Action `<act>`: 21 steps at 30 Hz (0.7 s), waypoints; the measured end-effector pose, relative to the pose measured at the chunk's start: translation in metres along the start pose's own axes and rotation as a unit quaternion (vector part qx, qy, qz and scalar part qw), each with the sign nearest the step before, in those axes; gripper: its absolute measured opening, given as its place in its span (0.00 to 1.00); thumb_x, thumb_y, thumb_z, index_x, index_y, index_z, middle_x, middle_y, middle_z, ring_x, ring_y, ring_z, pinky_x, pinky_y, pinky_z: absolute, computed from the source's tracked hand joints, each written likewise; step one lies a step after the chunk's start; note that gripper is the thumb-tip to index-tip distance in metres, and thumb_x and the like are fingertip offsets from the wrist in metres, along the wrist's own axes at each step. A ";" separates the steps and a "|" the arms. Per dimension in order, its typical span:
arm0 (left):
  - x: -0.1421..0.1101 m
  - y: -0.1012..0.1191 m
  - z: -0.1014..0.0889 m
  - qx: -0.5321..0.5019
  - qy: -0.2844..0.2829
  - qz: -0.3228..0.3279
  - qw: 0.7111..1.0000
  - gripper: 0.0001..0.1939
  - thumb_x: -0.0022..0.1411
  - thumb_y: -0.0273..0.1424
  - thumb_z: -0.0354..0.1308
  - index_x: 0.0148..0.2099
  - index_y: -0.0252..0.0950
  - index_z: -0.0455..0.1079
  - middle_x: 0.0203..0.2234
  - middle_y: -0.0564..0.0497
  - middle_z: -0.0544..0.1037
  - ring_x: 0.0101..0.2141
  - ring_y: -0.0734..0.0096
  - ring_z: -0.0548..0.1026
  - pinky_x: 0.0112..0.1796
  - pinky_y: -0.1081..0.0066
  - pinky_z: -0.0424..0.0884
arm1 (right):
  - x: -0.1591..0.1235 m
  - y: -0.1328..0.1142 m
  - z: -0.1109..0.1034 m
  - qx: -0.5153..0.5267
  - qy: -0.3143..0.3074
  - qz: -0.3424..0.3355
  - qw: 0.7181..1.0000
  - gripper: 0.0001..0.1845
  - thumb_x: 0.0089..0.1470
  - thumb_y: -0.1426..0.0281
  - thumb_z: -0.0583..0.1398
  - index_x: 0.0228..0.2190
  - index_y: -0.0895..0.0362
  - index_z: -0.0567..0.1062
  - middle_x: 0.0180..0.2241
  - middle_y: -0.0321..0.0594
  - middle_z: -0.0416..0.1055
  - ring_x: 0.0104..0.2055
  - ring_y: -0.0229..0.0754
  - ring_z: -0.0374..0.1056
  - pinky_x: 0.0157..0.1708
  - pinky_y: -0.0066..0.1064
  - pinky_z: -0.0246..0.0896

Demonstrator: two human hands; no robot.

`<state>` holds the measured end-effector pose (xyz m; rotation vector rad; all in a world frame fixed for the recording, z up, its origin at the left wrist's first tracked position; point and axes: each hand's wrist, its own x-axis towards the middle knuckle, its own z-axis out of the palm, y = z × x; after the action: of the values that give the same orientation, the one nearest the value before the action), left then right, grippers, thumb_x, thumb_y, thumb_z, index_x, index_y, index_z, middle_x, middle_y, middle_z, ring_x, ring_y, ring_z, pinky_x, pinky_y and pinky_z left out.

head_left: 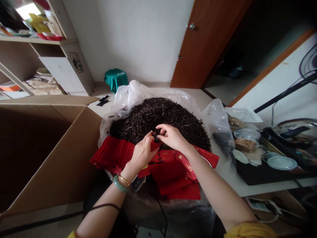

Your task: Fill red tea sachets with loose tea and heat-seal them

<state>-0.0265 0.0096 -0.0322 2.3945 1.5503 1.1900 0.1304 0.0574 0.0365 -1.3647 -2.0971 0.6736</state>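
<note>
A large heap of dark dried tea leaves (pixel 163 110) lies in a clear plastic bag (pixel 135 87) in front of me. At its near edge my left hand (pixel 142 152) is closed on a red packet (pixel 154 145), much of which the fingers hide. Just to the right, my right hand (pixel 173 137) pinches a small clump of dark tea leaves (pixel 155 133) above that packet. A tightly lined row of red packets (pixel 114 152) stands left of my hands. More loose red packets (pixel 173 173) overlap below them. Partly under my left wrist is a small device with a display (pixel 138 183).
An open cardboard box (pixel 56 145) stands close on the left. On the right, a dark tray (pixel 257 177) bears a clear tub (pixel 246 138) and pale lids (pixel 282 163). A teal-covered bin or stool (pixel 116 80) stands by the wall, left of the wooden door (pixel 203 43).
</note>
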 end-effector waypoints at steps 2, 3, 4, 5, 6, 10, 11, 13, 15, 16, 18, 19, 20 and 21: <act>0.000 0.001 0.000 -0.002 -0.006 0.001 1.000 0.17 0.55 0.30 0.64 0.43 0.38 0.59 0.52 0.37 0.72 0.44 0.58 0.78 0.37 0.66 0.77 | 0.002 0.003 0.002 0.018 -0.065 0.023 0.997 0.19 0.46 0.77 0.61 0.42 0.55 0.74 0.23 0.30 0.69 0.24 0.34 0.64 0.29 0.27 0.61; 0.000 0.001 0.000 -0.002 -0.012 0.002 1.000 0.17 0.55 0.30 0.63 0.43 0.38 0.59 0.52 0.38 0.73 0.43 0.58 0.79 0.36 0.65 0.77 | 0.002 0.004 0.003 0.030 -0.086 0.029 0.995 0.19 0.46 0.77 0.61 0.42 0.55 0.74 0.21 0.28 0.68 0.23 0.34 0.64 0.28 0.26 0.59; 0.000 0.001 -0.001 -0.003 -0.018 0.004 1.000 0.17 0.56 0.30 0.63 0.43 0.38 0.59 0.52 0.38 0.73 0.43 0.58 0.79 0.36 0.65 0.77 | 0.003 0.005 0.005 0.040 -0.098 0.034 0.994 0.18 0.46 0.77 0.60 0.42 0.56 0.74 0.20 0.27 0.68 0.23 0.34 0.64 0.27 0.26 0.58; 0.000 0.002 -0.001 -0.004 -0.024 0.008 1.000 0.17 0.56 0.30 0.63 0.43 0.38 0.59 0.52 0.38 0.73 0.44 0.58 0.78 0.37 0.64 0.77 | 0.004 0.005 0.006 0.045 -0.103 0.039 0.993 0.18 0.45 0.77 0.60 0.41 0.56 0.74 0.19 0.26 0.67 0.22 0.33 0.63 0.26 0.25 0.57; 0.001 0.002 -0.002 -0.005 -0.028 0.013 1.000 0.17 0.56 0.29 0.63 0.44 0.38 0.60 0.52 0.38 0.72 0.45 0.57 0.77 0.39 0.63 0.76 | 0.005 0.004 0.008 0.043 -0.105 0.045 0.992 0.17 0.44 0.77 0.61 0.40 0.56 0.73 0.18 0.26 0.66 0.21 0.33 0.62 0.26 0.25 0.56; 0.002 0.005 -0.005 -0.003 -0.030 0.045 0.999 0.18 0.55 0.26 0.63 0.44 0.37 0.60 0.54 0.37 0.70 0.50 0.56 0.74 0.45 0.60 0.74 | 0.009 0.003 0.014 0.022 -0.097 0.060 0.993 0.15 0.42 0.79 0.61 0.35 0.57 0.72 0.18 0.26 0.64 0.21 0.34 0.61 0.25 0.25 0.55; 0.003 0.005 -0.006 0.000 -0.030 0.049 0.998 0.17 0.55 0.26 0.63 0.44 0.37 0.61 0.54 0.38 0.70 0.49 0.56 0.74 0.45 0.60 0.74 | 0.009 0.003 0.015 0.022 -0.094 0.061 0.993 0.14 0.42 0.80 0.60 0.34 0.57 0.72 0.18 0.27 0.65 0.21 0.34 0.62 0.25 0.26 0.55; 0.004 0.005 -0.007 0.008 -0.032 0.048 0.998 0.16 0.55 0.27 0.63 0.43 0.37 0.61 0.52 0.39 0.71 0.47 0.56 0.74 0.44 0.59 0.73 | 0.009 0.003 0.017 0.027 -0.089 0.060 0.994 0.14 0.43 0.82 0.57 0.34 0.56 0.71 0.19 0.28 0.67 0.21 0.35 0.63 0.25 0.26 0.56; 0.005 0.005 -0.008 0.021 -0.039 0.046 0.998 0.15 0.55 0.29 0.63 0.42 0.38 0.62 0.49 0.41 0.72 0.45 0.57 0.74 0.42 0.60 0.73 | 0.008 0.003 0.019 0.032 -0.087 0.057 0.994 0.14 0.44 0.82 0.57 0.33 0.56 0.71 0.19 0.28 0.67 0.22 0.35 0.64 0.26 0.26 0.57; 0.005 0.005 -0.008 0.030 -0.044 0.045 0.998 0.15 0.55 0.29 0.64 0.42 0.38 0.62 0.47 0.42 0.73 0.43 0.58 0.74 0.41 0.60 0.72 | 0.007 0.003 0.019 0.034 -0.088 0.055 0.994 0.13 0.44 0.82 0.57 0.33 0.55 0.71 0.20 0.28 0.67 0.22 0.35 0.64 0.26 0.26 0.57; 0.006 0.005 -0.008 0.043 -0.053 0.047 0.997 0.15 0.54 0.30 0.64 0.41 0.38 0.62 0.43 0.44 0.73 0.41 0.58 0.74 0.39 0.62 0.71 | 0.005 0.004 0.020 0.038 -0.090 0.052 0.994 0.13 0.43 0.82 0.57 0.32 0.55 0.71 0.19 0.28 0.67 0.22 0.35 0.64 0.26 0.26 0.57; 0.006 0.004 -0.009 0.048 -0.055 0.047 0.996 0.15 0.54 0.30 0.64 0.41 0.38 0.63 0.42 0.45 0.73 0.40 0.59 0.74 0.38 0.62 0.71 | 0.005 0.005 0.020 0.039 -0.090 0.051 0.994 0.13 0.43 0.82 0.56 0.32 0.56 0.71 0.19 0.28 0.66 0.22 0.35 0.63 0.26 0.26 0.57; 0.006 0.004 -0.009 0.051 -0.055 0.046 0.996 0.14 0.55 0.31 0.64 0.41 0.37 0.63 0.40 0.46 0.73 0.39 0.59 0.74 0.37 0.63 0.70 | 0.005 0.006 0.020 0.039 -0.088 0.051 0.994 0.14 0.43 0.82 0.56 0.32 0.56 0.71 0.19 0.28 0.66 0.22 0.34 0.63 0.26 0.26 0.57; 0.006 0.004 -0.009 0.053 -0.056 0.045 0.996 0.14 0.55 0.32 0.63 0.41 0.37 0.63 0.39 0.46 0.73 0.39 0.60 0.73 0.37 0.63 0.70 | 0.005 0.007 0.020 0.038 -0.085 0.052 0.994 0.14 0.42 0.83 0.56 0.32 0.56 0.71 0.20 0.28 0.66 0.22 0.34 0.63 0.27 0.26 0.57</act>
<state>-0.0282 0.0098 -0.0205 2.5736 1.5236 0.9931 0.1201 0.0625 0.0179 -1.4247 -2.1181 0.9335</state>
